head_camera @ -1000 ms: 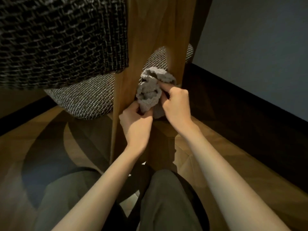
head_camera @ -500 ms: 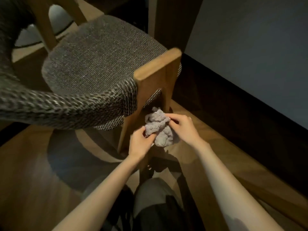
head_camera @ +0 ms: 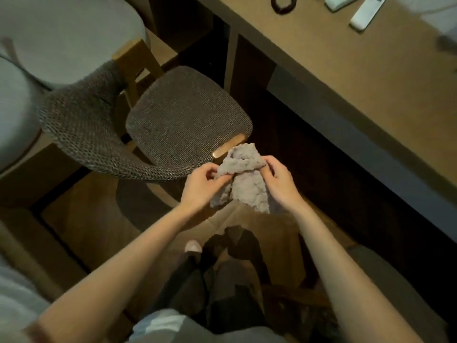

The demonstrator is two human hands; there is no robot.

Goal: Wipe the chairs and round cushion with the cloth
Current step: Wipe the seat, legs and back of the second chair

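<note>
Wood-topped bench (head_camera: pixel 346 70) runs along the right of the chair (head_camera: pixel 185 120), which has a grey woven seat and a curved backrest on a timber frame. Left of the chair sits a pale round cushion (head_camera: pixel 61 33). At the chair's near corner hangs the crumpled grey cloth (head_camera: pixel 244 179). The left hand (head_camera: pixel 200 186) and right hand (head_camera: pixel 279 184) both pinch its top, fingers curled into the fabric. Beyond the chair, white remotes (head_camera: pixel 366 11) lie on the bench.

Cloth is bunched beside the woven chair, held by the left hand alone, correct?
No. The head view shows both hands holding the cloth: the left hand pinches one side, the right hand grips the other. It is bunched beside the woven chair.
</note>
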